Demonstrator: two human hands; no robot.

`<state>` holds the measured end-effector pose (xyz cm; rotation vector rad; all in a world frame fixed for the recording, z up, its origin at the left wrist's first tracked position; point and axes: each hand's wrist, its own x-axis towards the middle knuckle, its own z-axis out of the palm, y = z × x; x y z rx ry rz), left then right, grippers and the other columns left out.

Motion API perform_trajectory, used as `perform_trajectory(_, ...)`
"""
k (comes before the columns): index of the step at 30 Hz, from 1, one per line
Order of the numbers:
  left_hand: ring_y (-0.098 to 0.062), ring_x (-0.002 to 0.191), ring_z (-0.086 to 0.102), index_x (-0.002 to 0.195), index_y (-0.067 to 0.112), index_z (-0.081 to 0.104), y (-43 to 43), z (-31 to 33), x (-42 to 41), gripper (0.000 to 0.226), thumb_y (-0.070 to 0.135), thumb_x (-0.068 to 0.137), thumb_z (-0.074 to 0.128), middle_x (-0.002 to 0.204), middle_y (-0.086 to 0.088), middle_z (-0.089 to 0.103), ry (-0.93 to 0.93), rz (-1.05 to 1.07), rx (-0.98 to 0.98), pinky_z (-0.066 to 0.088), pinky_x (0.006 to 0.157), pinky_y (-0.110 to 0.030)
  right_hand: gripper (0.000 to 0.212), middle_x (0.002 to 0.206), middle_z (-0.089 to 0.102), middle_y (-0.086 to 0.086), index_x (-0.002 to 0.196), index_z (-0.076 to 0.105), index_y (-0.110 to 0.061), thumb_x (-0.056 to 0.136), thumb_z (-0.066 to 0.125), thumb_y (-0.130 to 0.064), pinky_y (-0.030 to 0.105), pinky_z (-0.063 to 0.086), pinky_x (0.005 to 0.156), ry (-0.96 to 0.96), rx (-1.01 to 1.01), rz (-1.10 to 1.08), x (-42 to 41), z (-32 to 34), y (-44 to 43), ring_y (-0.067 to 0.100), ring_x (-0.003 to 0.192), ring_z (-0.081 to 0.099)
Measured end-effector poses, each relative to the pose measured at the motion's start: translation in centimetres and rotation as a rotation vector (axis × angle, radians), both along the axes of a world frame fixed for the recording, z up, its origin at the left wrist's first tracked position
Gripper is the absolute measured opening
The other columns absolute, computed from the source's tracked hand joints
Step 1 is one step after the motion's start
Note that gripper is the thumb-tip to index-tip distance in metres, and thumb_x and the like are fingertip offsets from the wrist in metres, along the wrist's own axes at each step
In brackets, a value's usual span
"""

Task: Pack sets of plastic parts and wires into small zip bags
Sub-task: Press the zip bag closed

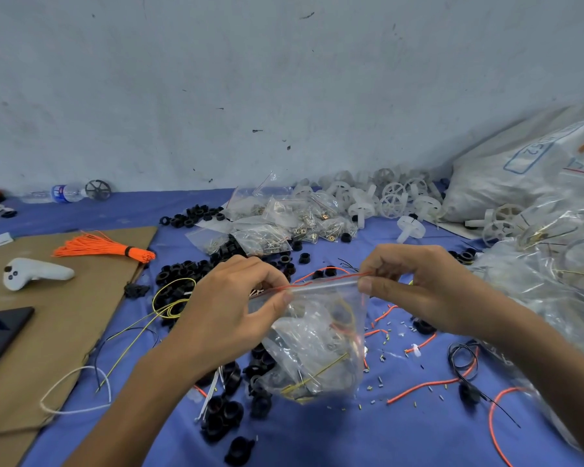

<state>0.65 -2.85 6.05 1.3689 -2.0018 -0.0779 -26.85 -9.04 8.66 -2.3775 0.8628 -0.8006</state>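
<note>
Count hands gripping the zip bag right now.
2. The left hand pinches the zip bag at the left end of its seal; the right hand pinches the right end. Neither is hidden.

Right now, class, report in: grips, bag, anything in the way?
Left grip and right grip pinch the zip bag at its top strip. Bag holds wires and parts, hangs over black rings. Nothing blocks it.
</note>
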Motion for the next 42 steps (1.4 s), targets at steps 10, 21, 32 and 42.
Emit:
perform_trajectory(10, -0.012, 0.092, 0.059, 0.082, 0.038, 0.064, 0.8, -1.3, 3.1, 0.003, 0.040, 0.083, 0.065, 0.091, 0.017, 0.064, 0.171, 0.097, 0.067, 0.043, 0.080, -0.023, 0.007, 0.076, 0.067, -0.006, 0.082, 0.066, -0.026, 0.089, 0.068, -0.027, 0.041, 0.050, 0.067, 0.002, 0.023, -0.039, -1.4, 0.1, -0.1, 0.013, 0.067, 0.058)
perform_trajectory(21, -0.006, 0.082, 0.057, 0.079, 0.037, 0.062, 1.9, -0.3, 2.3, 0.008, 0.032, 0.083, 0.066, 0.085, 0.016, 0.063, 0.245, 0.080, 0.052, 0.038, 0.073, -0.007, 0.027, 0.101, 0.065, -0.020, 0.107, 0.067, -0.033, 0.087, 0.062, -0.050, 0.023, 0.041, 0.090, 0.243, -0.202, -0.091, 1.9, 3.1, 1.2, 0.001, 0.099, 0.056)
perform_trajectory(32, -0.012, 0.078, 0.057, 0.081, 0.032, 0.063, 1.8, 0.5, 1.0, 0.015, 0.025, 0.088, 0.074, 0.083, 0.011, 0.063, 0.230, 0.092, 0.002, 0.039, 0.068, -0.012, 0.016, 0.087, 0.062, -0.009, 0.090, 0.061, -0.027, 0.089, 0.057, -0.042, 0.039, 0.049, 0.074, 0.327, -0.353, 0.020, 9.3, 3.0, 2.0, 0.016, 0.082, 0.058)
perform_trajectory(42, -0.010, 0.077, 0.058, 0.081, 0.034, 0.064, 2.1, 1.0, 0.6, 0.003, 0.034, 0.083, 0.064, 0.082, 0.012, 0.064, 0.226, 0.023, 0.000, 0.040, 0.067, -0.015, 0.018, 0.083, 0.060, -0.008, 0.086, 0.058, -0.025, 0.084, 0.049, -0.041, 0.031, 0.041, 0.061, 0.320, -0.369, 0.008, 9.8, 2.8, 2.4, 0.016, 0.077, 0.055)
